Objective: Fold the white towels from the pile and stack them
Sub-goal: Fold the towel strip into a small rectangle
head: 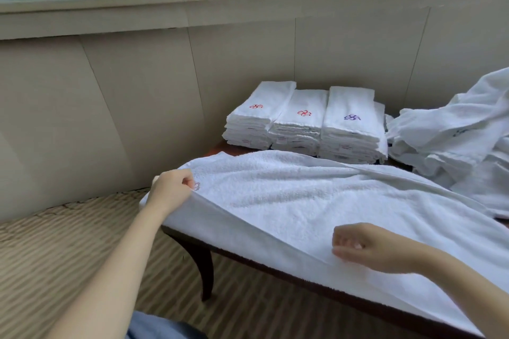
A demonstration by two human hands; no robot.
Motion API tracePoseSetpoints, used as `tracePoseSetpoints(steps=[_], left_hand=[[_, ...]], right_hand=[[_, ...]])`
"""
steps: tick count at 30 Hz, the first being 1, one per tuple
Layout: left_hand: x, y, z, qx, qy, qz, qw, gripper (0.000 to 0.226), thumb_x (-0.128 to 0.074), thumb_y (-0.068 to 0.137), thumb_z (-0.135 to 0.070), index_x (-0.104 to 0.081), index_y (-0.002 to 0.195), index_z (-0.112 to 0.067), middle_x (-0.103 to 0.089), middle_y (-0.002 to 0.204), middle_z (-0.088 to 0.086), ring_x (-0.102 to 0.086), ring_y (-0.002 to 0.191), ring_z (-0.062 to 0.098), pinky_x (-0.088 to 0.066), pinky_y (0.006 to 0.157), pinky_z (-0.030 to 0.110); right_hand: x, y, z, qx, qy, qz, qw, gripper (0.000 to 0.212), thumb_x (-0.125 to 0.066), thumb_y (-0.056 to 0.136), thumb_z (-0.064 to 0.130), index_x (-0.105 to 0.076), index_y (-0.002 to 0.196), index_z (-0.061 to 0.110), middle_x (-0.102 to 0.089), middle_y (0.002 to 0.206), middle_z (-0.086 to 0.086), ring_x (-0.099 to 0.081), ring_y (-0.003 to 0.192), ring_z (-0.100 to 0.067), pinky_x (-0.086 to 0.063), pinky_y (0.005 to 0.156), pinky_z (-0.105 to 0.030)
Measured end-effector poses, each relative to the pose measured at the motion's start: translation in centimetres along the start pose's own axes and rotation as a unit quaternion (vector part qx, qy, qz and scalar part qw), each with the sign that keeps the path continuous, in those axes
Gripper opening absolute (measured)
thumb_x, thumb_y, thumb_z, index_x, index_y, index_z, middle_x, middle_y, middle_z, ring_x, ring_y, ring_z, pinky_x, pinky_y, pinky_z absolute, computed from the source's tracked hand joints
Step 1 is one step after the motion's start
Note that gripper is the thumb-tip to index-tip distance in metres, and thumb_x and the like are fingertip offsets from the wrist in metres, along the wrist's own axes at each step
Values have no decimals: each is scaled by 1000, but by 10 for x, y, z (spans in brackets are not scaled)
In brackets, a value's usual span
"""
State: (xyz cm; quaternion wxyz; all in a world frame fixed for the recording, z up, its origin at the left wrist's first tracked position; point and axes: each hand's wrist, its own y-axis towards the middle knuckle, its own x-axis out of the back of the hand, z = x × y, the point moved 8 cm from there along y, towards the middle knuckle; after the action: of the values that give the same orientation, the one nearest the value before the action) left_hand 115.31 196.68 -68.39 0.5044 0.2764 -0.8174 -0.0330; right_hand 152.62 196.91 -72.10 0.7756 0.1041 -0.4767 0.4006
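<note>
A large white towel (303,195) lies spread over the dark wooden table (248,253), doubled along its near edge. My left hand (172,190) pinches the towel's left end beside a small embroidered flower. My right hand (366,246) grips the folded near edge further right. Behind the towel stand three stacks of folded white towels (303,124), two with red flower marks and one with a purple mark. The pile of unfolded white towels (457,140) heaps up at the right.
A beige panelled wall (137,91) runs close behind the table, with a window sill above it. Striped carpet (55,242) covers the floor at the left. One curved table leg (205,270) shows below the near edge. Blue fabric shows at the bottom.
</note>
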Motion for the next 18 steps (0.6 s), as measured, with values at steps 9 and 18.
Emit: tracePoseSetpoints(steps=[9,18], left_hand=[[-22,25,-33,-32,88,-13,995,39,-37,84,2,-68,82,-21,-51,92,-3,-40,119,31,-27,97,37],[-62,23,11,142,151,33,978,34,-42,94,-26,-56,124,-18,-41,133,11,-32,124,31,-34,100,41]], right_hand=[[-36,-5,23,24,-123,70,990,23,-43,91,35,-38,71,25,-42,71,11,-39,63,-8,-35,61,-24],[55,1,-69,-138,55,-254,956,21,-53,94,39,-50,80,25,-52,60,6,-41,48,-6,-28,45,-17]])
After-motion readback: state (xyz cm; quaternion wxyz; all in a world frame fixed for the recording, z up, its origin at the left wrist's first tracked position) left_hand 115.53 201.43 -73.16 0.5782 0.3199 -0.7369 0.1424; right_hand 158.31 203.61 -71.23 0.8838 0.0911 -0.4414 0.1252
